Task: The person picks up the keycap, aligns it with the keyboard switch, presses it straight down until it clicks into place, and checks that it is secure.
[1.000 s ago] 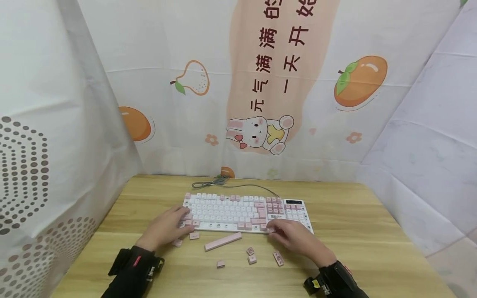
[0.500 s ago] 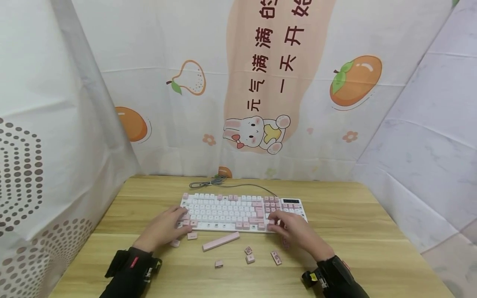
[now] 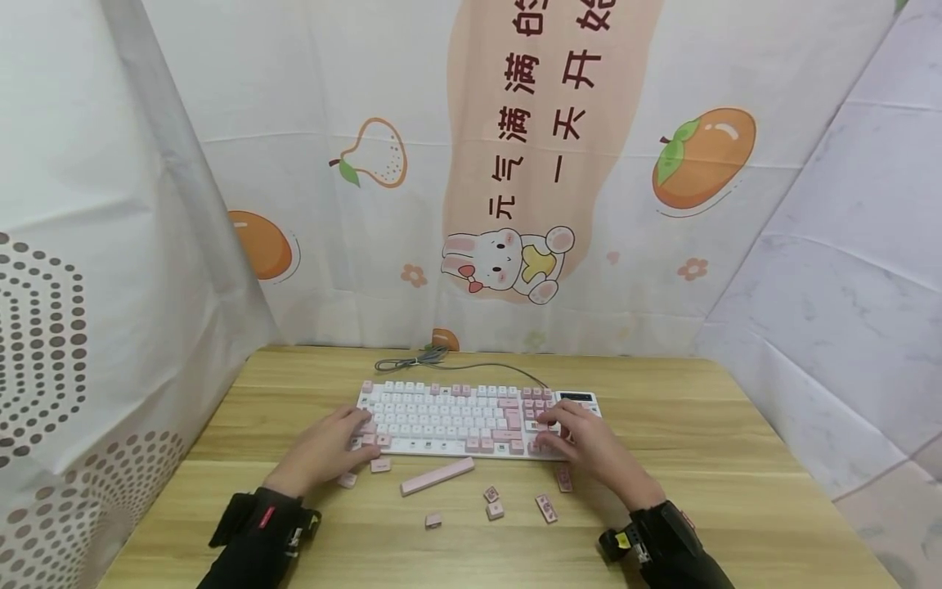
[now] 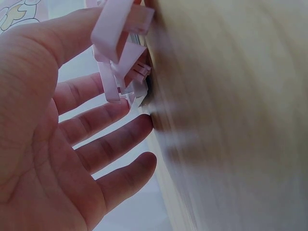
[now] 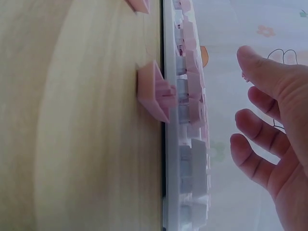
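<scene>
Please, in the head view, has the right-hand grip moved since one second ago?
Yes. Judged against the keyboard, the right-hand grip has moved a little rightward and toward the keyboard's far edge.

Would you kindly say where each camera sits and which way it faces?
Head: on the head, facing forward and down at the white-and-pink plastic keyboard; left hand, right hand, black sleeves show.
Left wrist: worn there, facing pink plastic keycaps; palm and fingers show.
Right wrist: worn there, facing the keyboard's edge; thumb and fingers show.
Both wrist views share the brown wooden tabletop.
</scene>
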Demonstrator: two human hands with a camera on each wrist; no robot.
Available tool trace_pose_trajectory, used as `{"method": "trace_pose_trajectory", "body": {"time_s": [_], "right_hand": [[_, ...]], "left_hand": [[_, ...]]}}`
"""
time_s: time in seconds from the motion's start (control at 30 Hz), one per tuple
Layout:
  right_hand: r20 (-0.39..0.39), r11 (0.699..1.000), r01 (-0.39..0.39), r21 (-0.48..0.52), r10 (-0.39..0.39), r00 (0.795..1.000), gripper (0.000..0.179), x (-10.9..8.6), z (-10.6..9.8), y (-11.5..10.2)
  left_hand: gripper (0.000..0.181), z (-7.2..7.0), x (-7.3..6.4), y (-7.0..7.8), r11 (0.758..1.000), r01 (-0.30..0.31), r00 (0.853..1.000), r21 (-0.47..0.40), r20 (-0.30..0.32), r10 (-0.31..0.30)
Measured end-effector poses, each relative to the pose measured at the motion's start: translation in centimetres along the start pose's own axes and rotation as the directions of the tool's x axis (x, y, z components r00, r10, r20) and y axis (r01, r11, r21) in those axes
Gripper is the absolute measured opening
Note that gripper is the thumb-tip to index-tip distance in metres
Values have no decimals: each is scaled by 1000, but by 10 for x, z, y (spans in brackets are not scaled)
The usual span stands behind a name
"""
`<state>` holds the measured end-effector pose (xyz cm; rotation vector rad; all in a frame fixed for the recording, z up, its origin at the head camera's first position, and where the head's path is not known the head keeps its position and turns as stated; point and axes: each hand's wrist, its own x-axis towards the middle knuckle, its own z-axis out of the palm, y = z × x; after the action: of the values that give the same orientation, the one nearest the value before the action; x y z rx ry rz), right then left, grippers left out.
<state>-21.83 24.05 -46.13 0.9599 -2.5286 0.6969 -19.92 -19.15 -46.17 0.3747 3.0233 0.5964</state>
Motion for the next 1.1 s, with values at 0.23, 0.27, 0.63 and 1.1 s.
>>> {"method": "trace_pose_trajectory", "body": {"time_s": [0.23,0.27,0.63,1.1], "right_hand": [[-9,1000,20,-5,-20,1000,23,0,-3,0],[-6,1000,9,-4,-9,1000,22,0,-3,0],[-101,999,32,16,-31,994,26,-1,-8,18],[-147,989,-150,9,150,978,24,-5,-29,38]], "left_hand": [[64,0,0,-3,999,-34,999,-3,-14,34],[64,0,0,-3,999,-34,999,-4,-14,34],[65,1,1,-3,1000,-27,1000,10,-9,27],[65,2,0,-5,999,-39,999,-3,-19,39]]}}
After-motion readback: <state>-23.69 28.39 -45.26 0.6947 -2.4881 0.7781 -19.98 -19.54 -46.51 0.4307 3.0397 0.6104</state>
